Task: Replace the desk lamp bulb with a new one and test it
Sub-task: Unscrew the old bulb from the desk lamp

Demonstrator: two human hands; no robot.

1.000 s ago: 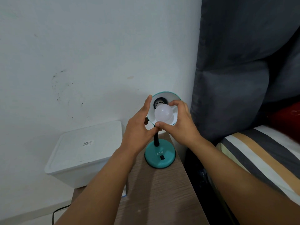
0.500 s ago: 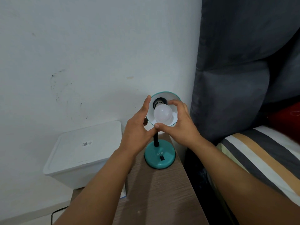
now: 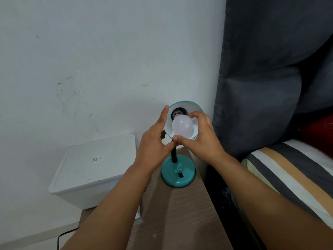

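A teal desk lamp stands on a wooden bedside table (image 3: 180, 213), its round base (image 3: 177, 175) marked ATN with a black switch. The shade (image 3: 195, 107) tilts up towards me, white inside, with the dark socket (image 3: 177, 112) visible. A white bulb (image 3: 182, 126) sits at the socket mouth inside the shade. My right hand (image 3: 201, 138) grips the bulb with thumb below and fingers over its right side. My left hand (image 3: 155, 141) holds the shade's left rim, fingers up along it and thumb under the rim. The bulb is unlit.
A white lidded box (image 3: 93, 170) sits left of the table against the white wall. A dark padded headboard (image 3: 270, 87) and a striped bed cover (image 3: 292, 174) lie to the right, with a red cushion (image 3: 320, 130). A black cable (image 3: 63, 237) runs on the floor.
My right hand has shifted slightly around the bulb, thumb and fingers in a new hold. The left hand and the lamp stay put.
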